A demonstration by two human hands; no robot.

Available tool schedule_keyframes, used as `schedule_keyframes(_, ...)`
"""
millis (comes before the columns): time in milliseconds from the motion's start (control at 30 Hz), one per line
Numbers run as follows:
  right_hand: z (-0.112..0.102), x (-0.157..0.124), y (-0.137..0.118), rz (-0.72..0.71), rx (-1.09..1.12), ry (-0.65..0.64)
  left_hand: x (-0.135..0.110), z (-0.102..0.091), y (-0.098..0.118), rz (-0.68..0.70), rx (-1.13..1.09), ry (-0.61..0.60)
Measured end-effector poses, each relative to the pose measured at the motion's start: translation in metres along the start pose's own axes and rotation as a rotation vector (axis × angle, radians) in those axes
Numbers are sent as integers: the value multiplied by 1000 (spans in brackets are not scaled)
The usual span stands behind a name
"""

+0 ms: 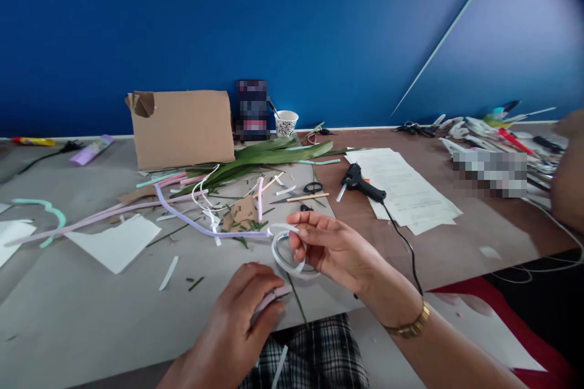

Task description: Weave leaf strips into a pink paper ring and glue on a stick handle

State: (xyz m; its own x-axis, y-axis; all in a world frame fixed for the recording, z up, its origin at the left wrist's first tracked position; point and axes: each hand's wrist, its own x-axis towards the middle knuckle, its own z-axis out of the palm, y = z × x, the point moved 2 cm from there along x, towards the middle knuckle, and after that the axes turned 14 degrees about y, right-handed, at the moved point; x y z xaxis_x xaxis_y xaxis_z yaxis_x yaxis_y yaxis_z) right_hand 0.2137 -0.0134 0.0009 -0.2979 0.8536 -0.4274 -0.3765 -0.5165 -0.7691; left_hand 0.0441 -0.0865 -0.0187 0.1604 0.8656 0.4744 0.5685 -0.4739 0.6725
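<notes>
My right hand (331,246) is closed in a pinch on a pale lilac paper strip (201,226), curled into a loop (285,255) under my fingers. The long strip trails left across the grey table (91,298). My left hand (241,316) is closed near the table's front edge, gripping a pinkish strip end (270,299) together with a thin green stem (298,304). The two hands are a short way apart, with the loop between them.
Green leaves (269,155), scissors (298,193), paper scraps and coloured strips lie behind the hands. A black glue gun (360,183) with its cord lies on white sheets (406,188) to the right. A cardboard box (182,127) and paper cup (286,123) stand at the back. Another person's arm (568,182) is at the far right.
</notes>
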Motion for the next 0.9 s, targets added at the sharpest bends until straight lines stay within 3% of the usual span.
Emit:
schedule_keyframes(367, 2, 9, 8, 124, 189, -25, 8, 6, 1, 40, -4, -93)
schedule_keyframes(567, 3, 12, -4, 137, 373, 1, 6, 9, -1, 7, 39, -187)
schedule_keyframes(733, 3, 10, -6, 27, 102, -23, 7, 5, -2, -13, 51, -181)
schedule_keyframes(900, 3, 5, -6, -147, -326, 108, 2, 4, -8, -48, 52, -158)
